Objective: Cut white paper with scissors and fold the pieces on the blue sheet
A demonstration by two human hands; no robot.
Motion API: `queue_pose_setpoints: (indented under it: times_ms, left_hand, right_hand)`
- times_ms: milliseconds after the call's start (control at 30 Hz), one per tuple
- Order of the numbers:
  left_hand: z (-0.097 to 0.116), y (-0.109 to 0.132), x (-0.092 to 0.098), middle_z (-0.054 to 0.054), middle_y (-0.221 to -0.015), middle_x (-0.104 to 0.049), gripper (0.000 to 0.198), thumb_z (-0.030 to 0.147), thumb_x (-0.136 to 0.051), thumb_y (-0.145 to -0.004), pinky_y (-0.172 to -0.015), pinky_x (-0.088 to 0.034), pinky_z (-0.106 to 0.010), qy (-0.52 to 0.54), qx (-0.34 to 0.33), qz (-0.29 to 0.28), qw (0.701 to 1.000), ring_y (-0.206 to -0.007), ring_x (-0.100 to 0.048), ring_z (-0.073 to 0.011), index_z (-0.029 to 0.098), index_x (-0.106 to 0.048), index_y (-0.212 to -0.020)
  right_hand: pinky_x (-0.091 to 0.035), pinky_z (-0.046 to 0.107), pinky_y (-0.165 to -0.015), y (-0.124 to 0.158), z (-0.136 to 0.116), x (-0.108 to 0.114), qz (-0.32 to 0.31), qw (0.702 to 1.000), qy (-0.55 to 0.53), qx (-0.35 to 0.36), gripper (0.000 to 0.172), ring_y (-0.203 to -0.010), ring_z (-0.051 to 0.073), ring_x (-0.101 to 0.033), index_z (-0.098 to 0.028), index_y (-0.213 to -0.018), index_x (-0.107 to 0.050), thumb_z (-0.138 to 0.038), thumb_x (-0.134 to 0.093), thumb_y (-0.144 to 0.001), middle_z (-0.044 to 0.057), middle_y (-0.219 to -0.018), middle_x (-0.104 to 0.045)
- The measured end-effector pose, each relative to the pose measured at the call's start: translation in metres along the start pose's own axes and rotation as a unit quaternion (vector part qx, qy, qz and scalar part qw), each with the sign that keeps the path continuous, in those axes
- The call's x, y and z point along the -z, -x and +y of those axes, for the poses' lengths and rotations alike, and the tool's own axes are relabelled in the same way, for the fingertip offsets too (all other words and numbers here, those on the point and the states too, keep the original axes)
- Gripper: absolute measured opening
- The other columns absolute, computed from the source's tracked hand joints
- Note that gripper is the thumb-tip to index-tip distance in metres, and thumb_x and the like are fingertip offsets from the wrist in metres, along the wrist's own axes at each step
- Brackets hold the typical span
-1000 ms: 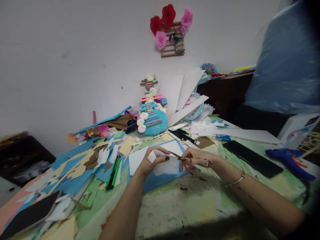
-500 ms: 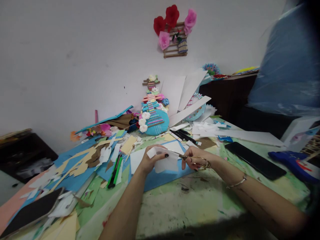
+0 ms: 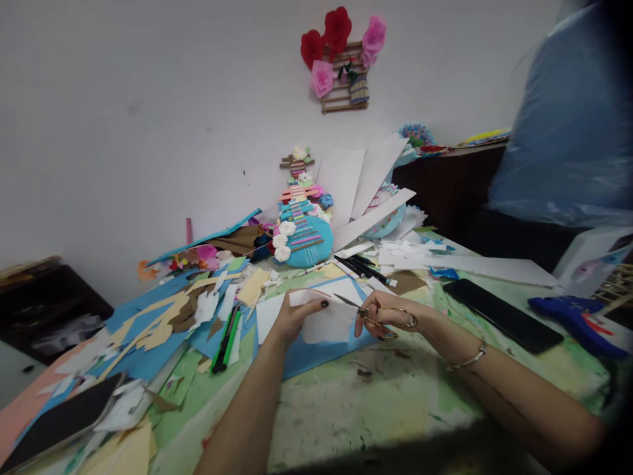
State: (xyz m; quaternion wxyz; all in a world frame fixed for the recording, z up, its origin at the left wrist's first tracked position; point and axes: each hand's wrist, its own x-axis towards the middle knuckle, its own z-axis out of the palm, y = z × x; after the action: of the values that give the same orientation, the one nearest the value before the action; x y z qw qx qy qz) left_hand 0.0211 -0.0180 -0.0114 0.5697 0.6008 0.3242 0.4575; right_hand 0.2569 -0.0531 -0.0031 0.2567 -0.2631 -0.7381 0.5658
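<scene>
My left hand (image 3: 293,318) pinches a piece of white paper (image 3: 326,324) between thumb and fingers, with the thumb on top. Gold-handled scissors (image 3: 363,310) are in my right hand (image 3: 378,313), my fingers through the handle loops. The scissors' blades stand apart, one above the paper's right part and pointing left; the other is partly hidden by the paper or the hand. Beneath both hands lie a blue sheet (image 3: 316,359) and another white sheet (image 3: 267,316) on the green-stained table.
A green utility knife (image 3: 226,340) and paper scraps (image 3: 198,303) lie to the left. Black pens (image 3: 363,267), a blue decorated guitar-shaped craft (image 3: 311,241) and white card strips stand behind. On the right are a black phone (image 3: 502,316) and a blue glue gun (image 3: 573,320).
The scissors' blades have opened, and the handle loops have spread apart in my right hand. The paper in my left hand now lies a little flatter. The view has shifted slightly.
</scene>
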Motion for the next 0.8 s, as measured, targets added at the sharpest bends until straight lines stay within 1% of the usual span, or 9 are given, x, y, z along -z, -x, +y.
queue_pose_setpoints:
  times_ms: [67,133,200,267,367,467,600,700,800]
  left_hand:
    - [0.0,0.0,0.0,-0.003,-0.068,-0.068,0.021,0.027,-0.076,-0.062,-0.054,-0.042,-0.02,-0.012,-0.005,-0.015,1.0,-0.059,-0.058,-0.012,0.013,-0.072,-0.078]
    - [0.0,0.0,-0.002,-0.004,-0.071,-0.069,0.02,0.026,-0.075,-0.063,-0.054,-0.042,-0.02,-0.029,-0.017,-0.025,0.999,-0.06,-0.058,-0.0121,0.013,-0.072,-0.078]
    - [0.002,0.0,-0.003,-0.005,-0.078,-0.07,0.02,0.025,-0.075,-0.063,-0.057,-0.043,-0.02,-0.049,-0.036,-0.029,0.998,-0.064,-0.06,-0.0131,0.014,-0.072,-0.079]
    - [0.003,0.0,-0.005,-0.005,-0.083,-0.07,0.02,0.025,-0.075,-0.063,-0.059,-0.044,-0.021,-0.068,-0.053,-0.034,0.996,-0.069,-0.061,-0.0144,0.014,-0.073,-0.079]
    - [0.004,0.0,-0.006,-0.005,-0.08,-0.07,0.022,0.026,-0.075,-0.063,-0.056,-0.043,-0.02,-0.088,-0.058,-0.042,0.994,-0.066,-0.06,-0.0143,0.014,-0.072,-0.081]
    - [0.003,0.0,-0.006,-0.005,-0.082,-0.071,0.023,0.026,-0.075,-0.063,-0.055,-0.043,-0.02,-0.095,-0.057,-0.041,0.993,-0.065,-0.061,-0.0142,0.015,-0.072,-0.083]
    - [0.004,0.0,-0.006,-0.006,-0.087,-0.071,0.021,0.024,-0.074,-0.065,-0.063,-0.046,-0.023,-0.104,-0.07,-0.047,0.991,-0.074,-0.064,-0.0168,0.016,-0.072,-0.084]
    - [0.005,0.001,-0.008,-0.007,-0.088,-0.071,0.02,0.023,-0.073,-0.065,-0.068,-0.048,-0.026,-0.104,-0.074,-0.063,0.99,-0.08,-0.064,-0.02,0.015,-0.072,-0.083]
    - [0.007,0.001,-0.011,-0.009,-0.088,-0.071,0.02,0.024,-0.073,-0.066,-0.071,-0.049,-0.029,-0.101,-0.078,-0.073,0.989,-0.081,-0.065,-0.0217,0.013,-0.071,-0.083]
  right_hand:
    - [-0.032,0.022,-0.042,-0.001,0.003,0.0,0.002,1.0,0.0,-0.002,0.034,-0.041,0.008,-0.043,-0.011,-0.066,-0.055,-0.044,-0.053,-0.073,0.0,-0.05,-0.053]
    - [-0.031,0.022,-0.042,-0.001,0.005,0.0,0.006,1.0,0.0,-0.012,0.029,-0.04,0.008,-0.042,-0.013,-0.075,-0.051,-0.042,-0.052,-0.075,-0.002,-0.049,-0.052]
    - [-0.03,0.021,-0.041,-0.002,0.006,-0.002,0.011,1.0,-0.002,-0.022,0.025,-0.039,0.008,-0.041,-0.015,-0.085,-0.046,-0.039,-0.05,-0.078,-0.005,-0.049,-0.051]
    - [-0.029,0.021,-0.04,-0.002,0.006,-0.003,0.01,1.0,-0.005,-0.028,0.028,-0.04,0.008,-0.041,-0.016,-0.092,-0.041,-0.041,-0.049,-0.08,-0.005,-0.051,-0.052]
    - [-0.029,0.022,-0.039,-0.002,0.006,-0.004,0.007,0.999,-0.013,-0.038,0.038,-0.039,0.009,-0.041,-0.016,-0.1,-0.035,-0.049,-0.045,-0.083,-0.004,-0.052,-0.054]
    - [-0.031,0.023,-0.041,-0.002,0.005,-0.004,-0.012,0.999,-0.014,-0.041,0.041,-0.04,0.01,-0.042,-0.018,-0.098,-0.033,-0.055,-0.042,-0.084,-0.004,-0.052,-0.054]
    - [-0.032,0.025,-0.043,-0.004,0.003,-0.003,-0.053,0.997,-0.006,-0.047,0.04,-0.041,0.01,-0.043,-0.019,-0.097,-0.03,-0.056,-0.04,-0.085,-0.004,-0.053,-0.053]
    - [-0.033,0.025,-0.046,-0.004,0.0,-0.003,-0.061,0.998,-0.003,-0.033,0.042,-0.043,0.011,-0.045,-0.018,-0.099,-0.029,-0.057,-0.04,-0.086,-0.005,-0.053,-0.052]
    - [-0.033,0.024,-0.047,-0.002,-0.005,-0.006,-0.05,0.998,-0.004,-0.028,0.043,-0.046,0.011,-0.047,-0.017,-0.1,-0.031,-0.055,-0.045,-0.084,-0.004,-0.054,-0.053]
